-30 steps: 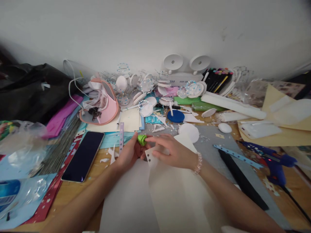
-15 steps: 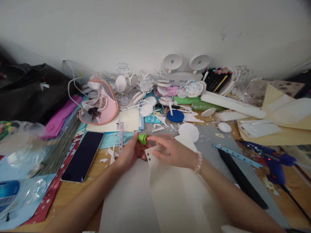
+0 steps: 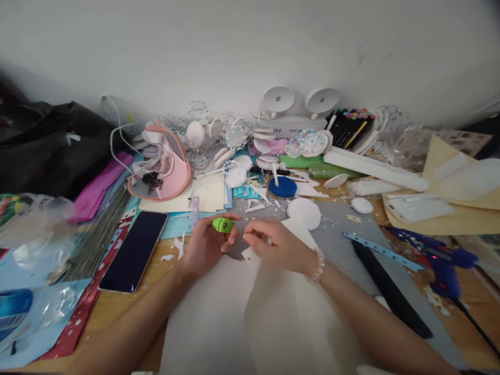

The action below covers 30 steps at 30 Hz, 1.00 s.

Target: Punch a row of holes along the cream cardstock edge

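Note:
My left hand point(image 3: 207, 242) is curled, palm up, around a small lime-green craft punch point(image 3: 222, 225). To its right, my right hand point(image 3: 275, 242) has its fingers drawn together over the corner of a cream paper sheet point(image 3: 289, 317). The sheet bends and sags from that hand toward me, and the small cut-outs near its corner are mostly covered by the fingers. A gap separates the punch from my right fingertips. Beneath both forearms lies a larger white sheet point(image 3: 203, 317).
A phone point(image 3: 134, 251) lies at the left. Beyond my hands are a pink visor point(image 3: 177, 174), white foam discs point(image 3: 304, 212) and a blue round base point(image 3: 283, 186). On the right rest a blue glue gun point(image 3: 445, 265), a black strip point(image 3: 390, 291) and a dotted blue strip point(image 3: 380, 250).
The punch has come off the paper's corner and turned in my left hand. My right hand has drawn its fingers in, and the sheet's corner with its cut-outs has shifted right.

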Tool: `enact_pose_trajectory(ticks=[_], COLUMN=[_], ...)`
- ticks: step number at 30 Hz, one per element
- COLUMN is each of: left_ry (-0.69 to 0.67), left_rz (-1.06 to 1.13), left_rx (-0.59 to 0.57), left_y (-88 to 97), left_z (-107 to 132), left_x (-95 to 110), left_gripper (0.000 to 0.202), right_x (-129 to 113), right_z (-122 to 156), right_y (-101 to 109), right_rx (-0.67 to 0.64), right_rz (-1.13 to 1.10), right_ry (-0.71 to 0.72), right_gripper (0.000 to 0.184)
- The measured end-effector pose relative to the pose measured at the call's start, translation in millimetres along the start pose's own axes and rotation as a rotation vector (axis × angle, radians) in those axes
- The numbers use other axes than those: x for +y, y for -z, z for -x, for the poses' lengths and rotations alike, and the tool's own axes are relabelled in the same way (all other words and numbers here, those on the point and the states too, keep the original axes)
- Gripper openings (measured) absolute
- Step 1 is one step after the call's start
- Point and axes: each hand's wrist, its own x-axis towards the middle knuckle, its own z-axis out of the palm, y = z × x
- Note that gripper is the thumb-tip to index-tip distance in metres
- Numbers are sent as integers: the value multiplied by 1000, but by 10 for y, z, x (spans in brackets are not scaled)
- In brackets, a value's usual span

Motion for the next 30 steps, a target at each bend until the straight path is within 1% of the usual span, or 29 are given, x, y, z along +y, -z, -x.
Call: enact_pose_trajectory(ticks=[2, 3, 5, 6, 9, 11, 13, 14, 16, 18, 19, 20, 21, 22, 24, 27, 30], left_ry=[-16, -15, 6, 20, 29, -15, -132, -217, -372, -436, -439, -432, -424, -423, -440, -489, -448], left_rz=[85, 118, 161, 168, 128, 45, -120, -248, -573, -894, -1027, -1139, -1233, -1308, -1410, -1548, -1741], left_rx=[-11, -17, -19, -20, -23, 7, 93, 152, 256, 309, 309, 290, 256, 217, 144, 107, 73], left_y=[-22, -31, -46, -52, -70, -75, -62, -46, 1, 57, 83, 104, 122, 135, 149, 156, 167], left_z=[18, 27, 42, 48, 57, 62, 71, 77, 85, 77, 64, 46, 26, 7, -21, -37, -60], left_x=[33, 48, 70, 76, 71, 49, 18, 2, -27, -50, -60, -70, -79, -87, -97, -106, -126], left_gripper=[32, 30, 29, 29, 29, 30, 29, 28, 26, 27, 28, 30, 30, 31, 32, 36, 34], right_x=[5, -1, -33, -56, -119, -128, -106, -90, -65, -62, -70, -80, -89, -96, -91, -41, 11], right_z=[-1, 2, 17, 27, 51, 56, 57, 60, 78, 110, 127, 142, 152, 156, 150, 130, 134], right_y=[-47, -60, -58, -46, 11, 37, 44, 41, 27, 8, -2, -11, -19, -27, -41, -61, -80], right_rx=[83, 139, 243, 277, 318, 326, 292, 242, 71, -130, -206, -256, -278, -273, -201, -79, -88], right_rz=[79, 95, 82, 66, 42, 67, 151, 220, 382, 491, 513, 522, 529, 545, 615, 709, 717], right_ry=[68, 106, 164, 180, 188, 156, 87, 47, -14, -36, -39, -42, -42, -43, -42, -62, -92], right_gripper=[6, 5, 13, 14, 12, 12, 12, 11, 7, 5, 5, 5, 6, 7, 10, 20, 26])
